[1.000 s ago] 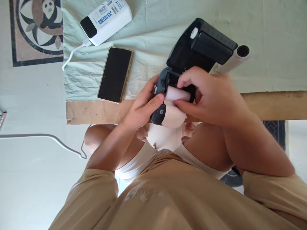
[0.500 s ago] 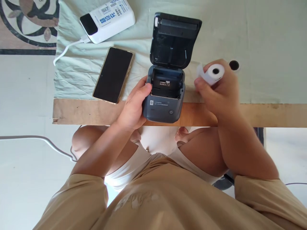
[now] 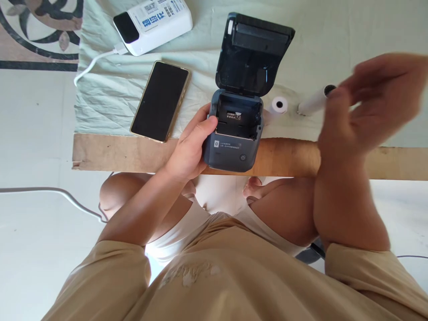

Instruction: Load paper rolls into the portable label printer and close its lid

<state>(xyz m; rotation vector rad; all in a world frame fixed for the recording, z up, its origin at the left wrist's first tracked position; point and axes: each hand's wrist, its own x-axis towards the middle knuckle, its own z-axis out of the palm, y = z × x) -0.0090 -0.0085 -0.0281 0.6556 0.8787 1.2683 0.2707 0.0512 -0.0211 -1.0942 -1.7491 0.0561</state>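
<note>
A dark label printer tilts in my left hand, with the thumb on its left rim and the fingers behind. Its black lid is flipped up, and the bay holds no roll. Just right of the printer, a small white paper roll stands on the cloth with its dark core hole upward. Farther right is a taller white cylinder with a dark top, partly covered by my right hand. That hand is smeared by motion, its thumb apart from the bent fingers, and nothing shows in it.
A phone lies on the pale green cloth left of the printer. Behind it is a white power bank with a white cable plugged in. The wooden table edge runs in front of my knees.
My right hand has let go of the small paper roll, now standing beside the printer, and moved right to the taller cylinder. The printer has shifted slightly right in my left hand.
</note>
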